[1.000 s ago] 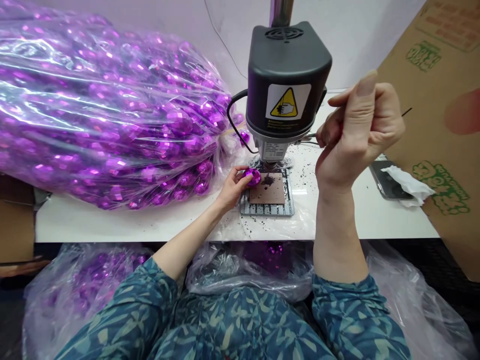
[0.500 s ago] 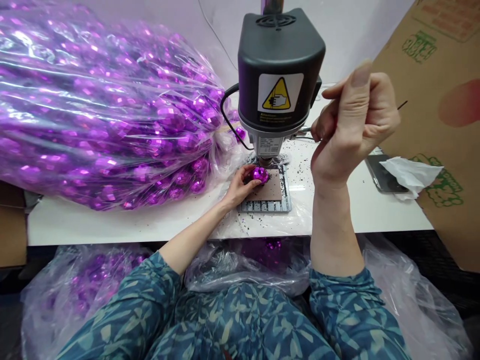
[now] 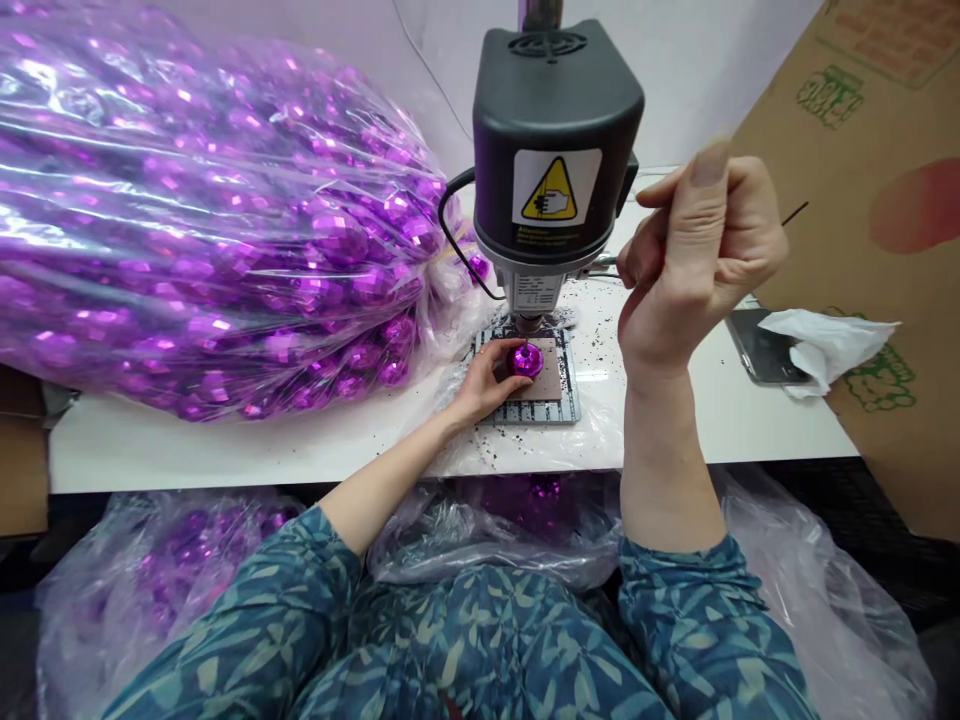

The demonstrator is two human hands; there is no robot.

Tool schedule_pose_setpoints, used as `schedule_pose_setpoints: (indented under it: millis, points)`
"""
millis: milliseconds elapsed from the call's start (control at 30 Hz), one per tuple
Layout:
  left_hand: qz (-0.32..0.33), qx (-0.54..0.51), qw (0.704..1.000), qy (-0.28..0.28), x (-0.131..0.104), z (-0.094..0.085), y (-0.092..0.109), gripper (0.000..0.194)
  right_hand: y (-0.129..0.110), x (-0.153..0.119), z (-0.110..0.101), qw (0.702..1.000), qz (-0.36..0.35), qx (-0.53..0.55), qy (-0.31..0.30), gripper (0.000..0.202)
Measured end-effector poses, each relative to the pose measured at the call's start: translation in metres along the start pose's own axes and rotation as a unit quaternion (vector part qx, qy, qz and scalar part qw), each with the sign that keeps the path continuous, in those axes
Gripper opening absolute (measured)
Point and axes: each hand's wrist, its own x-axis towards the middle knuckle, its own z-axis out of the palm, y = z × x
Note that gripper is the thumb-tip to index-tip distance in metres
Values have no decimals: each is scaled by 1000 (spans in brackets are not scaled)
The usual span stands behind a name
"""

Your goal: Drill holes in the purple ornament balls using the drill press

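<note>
My left hand pinches a shiny purple mirror ball between thumb and fingers. The ball rests on a brown board over the slotted metal base of a small bench drill press. The drill's thin bit meets the top of the ball, directly below the chuck. Raised to the right of the motor housing, my right hand is closed around the drill press lever, most of which the fingers hide.
A big clear bag of purple mirror balls fills the left of the white table. Dark shavings lie around the base. To the right are a phone, a crumpled tissue and a cardboard box. Plastic bags hang below the front edge.
My left hand has shifted the mirror ball slightly right and down, centring it under the bit. My right hand stays closed at nearly the same height.
</note>
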Motion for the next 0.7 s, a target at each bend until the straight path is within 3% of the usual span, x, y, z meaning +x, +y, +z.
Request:
schedule_pose_setpoints:
  millis: [200,500,700]
  points:
    - [-5,-11,1000,1,-1,2,2,55,3,-18,-7,999,-20,41,25,36]
    - [-3,-47,999,-2,-2,3,3,56,15,-36,-20,999,-41,18,30,34]
    - [14,-58,998,0,-2,4,-1,55,31,-42,-28,991,-122,40,23,24]
